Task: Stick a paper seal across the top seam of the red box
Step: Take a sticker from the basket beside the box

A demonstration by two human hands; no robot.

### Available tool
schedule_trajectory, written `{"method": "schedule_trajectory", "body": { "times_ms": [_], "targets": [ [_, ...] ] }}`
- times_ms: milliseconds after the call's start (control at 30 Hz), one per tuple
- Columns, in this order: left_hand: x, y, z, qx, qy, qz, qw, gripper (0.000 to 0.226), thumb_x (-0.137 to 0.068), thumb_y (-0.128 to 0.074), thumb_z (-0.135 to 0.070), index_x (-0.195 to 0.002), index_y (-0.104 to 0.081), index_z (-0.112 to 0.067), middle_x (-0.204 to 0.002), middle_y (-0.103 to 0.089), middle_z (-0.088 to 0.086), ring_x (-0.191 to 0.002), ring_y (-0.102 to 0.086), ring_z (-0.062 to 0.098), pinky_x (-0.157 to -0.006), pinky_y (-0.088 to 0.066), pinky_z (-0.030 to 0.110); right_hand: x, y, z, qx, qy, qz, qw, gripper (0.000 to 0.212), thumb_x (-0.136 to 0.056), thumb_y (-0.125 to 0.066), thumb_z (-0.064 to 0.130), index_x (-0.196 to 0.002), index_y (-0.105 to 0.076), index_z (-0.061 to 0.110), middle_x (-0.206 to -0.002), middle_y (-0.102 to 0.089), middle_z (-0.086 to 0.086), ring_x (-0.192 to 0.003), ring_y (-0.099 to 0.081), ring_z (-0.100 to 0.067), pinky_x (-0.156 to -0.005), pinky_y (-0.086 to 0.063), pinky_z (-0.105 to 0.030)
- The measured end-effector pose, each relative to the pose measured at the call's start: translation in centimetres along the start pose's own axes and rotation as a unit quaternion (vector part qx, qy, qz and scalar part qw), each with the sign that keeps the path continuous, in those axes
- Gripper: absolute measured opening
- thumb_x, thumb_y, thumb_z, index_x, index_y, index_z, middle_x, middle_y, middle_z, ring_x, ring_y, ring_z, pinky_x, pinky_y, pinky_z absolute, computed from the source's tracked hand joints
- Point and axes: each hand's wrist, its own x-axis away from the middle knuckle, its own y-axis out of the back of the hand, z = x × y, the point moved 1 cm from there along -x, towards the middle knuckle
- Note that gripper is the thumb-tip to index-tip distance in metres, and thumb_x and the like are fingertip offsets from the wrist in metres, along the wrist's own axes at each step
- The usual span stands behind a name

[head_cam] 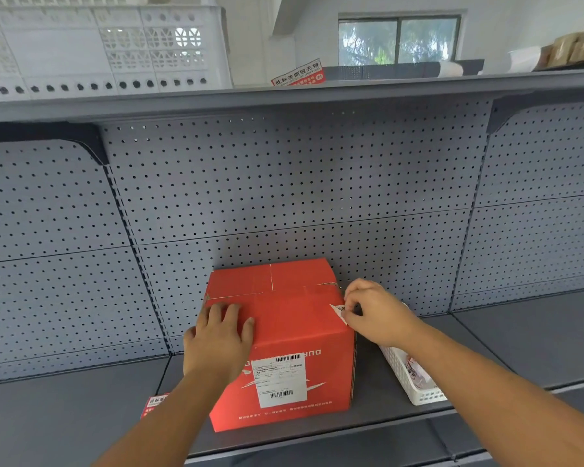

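Note:
A red box (284, 318) stands on a grey shelf (81, 409), flaps closed, with a white shipping label on its front face. My left hand (218, 338) lies flat on the near left corner of the box top, fingers apart. My right hand (375, 311) is at the box's right top edge and pinches a small white paper seal (338, 312) between thumb and fingers. The seal's pointed end lies over the right edge of the top; the top seam runs across farther back.
A white plastic basket (408, 382) with paper pieces stands right of the box, under my right forearm. A red and white sticker (155, 402) lies on the shelf left of the box. A perforated grey back panel (284, 183) rises behind; an upper shelf (284, 96) overhangs.

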Motion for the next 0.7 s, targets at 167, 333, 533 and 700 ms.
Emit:
{"method": "schedule_trajectory", "body": {
  "times_ms": [167, 333, 533, 700],
  "targets": [
    [0.0, 0.0, 0.0, -0.002, 0.0, 0.0, 1.0, 0.052, -0.097, -0.025, -0.061, -0.136, -0.046, -0.033, -0.141, -0.05, -0.001, -0.139, -0.038, 0.026, -0.106, -0.04, 0.055, -0.1, 0.3, -0.7, -0.011, -0.023, -0.007, 1.0, 0.025, -0.087, -0.065, 0.022, -0.064, -0.059, 0.025, -0.101, -0.056, 0.012, -0.095, -0.054, -0.011, -0.086, -0.044, -0.03],
    [0.0, -0.1, -0.1, -0.005, -0.001, -0.008, 1.0, 0.049, -0.098, -0.027, -0.059, -0.134, -0.047, -0.033, -0.14, -0.052, 0.0, -0.137, -0.04, 0.028, -0.104, -0.041, 0.056, 0.2, 0.4, -1.6, -0.028, -0.041, -0.023, 0.998, 0.022, -0.088, -0.067, 0.02, -0.066, -0.064, 0.017, -0.103, -0.058, 0.009, -0.096, -0.058, -0.01, -0.086, -0.047, -0.031],
    [0.1, -0.3, -0.1, -0.006, -0.002, -0.012, 1.0, 0.048, -0.098, -0.027, -0.057, -0.134, -0.048, -0.032, -0.139, -0.053, 0.0, -0.136, -0.041, 0.027, -0.104, -0.041, 0.057, 0.9, 0.7, -2.7, -0.064, -0.072, -0.048, 0.994, 0.022, -0.086, -0.069, 0.018, -0.065, -0.064, 0.015, -0.1, -0.059, 0.012, -0.091, -0.061, -0.007, -0.086, -0.05, -0.034],
    [0.2, -0.3, -0.1, -0.01, -0.002, -0.01, 1.0, 0.048, -0.098, -0.028, -0.056, -0.134, -0.048, -0.032, -0.139, -0.053, 0.0, -0.135, -0.041, 0.027, -0.103, -0.041, 0.057, 1.3, 0.8, -3.4, -0.083, -0.098, -0.058, 0.99, 0.019, -0.085, -0.069, 0.014, -0.067, -0.066, 0.006, -0.1, -0.06, 0.01, -0.088, -0.06, 0.0, -0.082, -0.043, -0.025]
  ]
}}
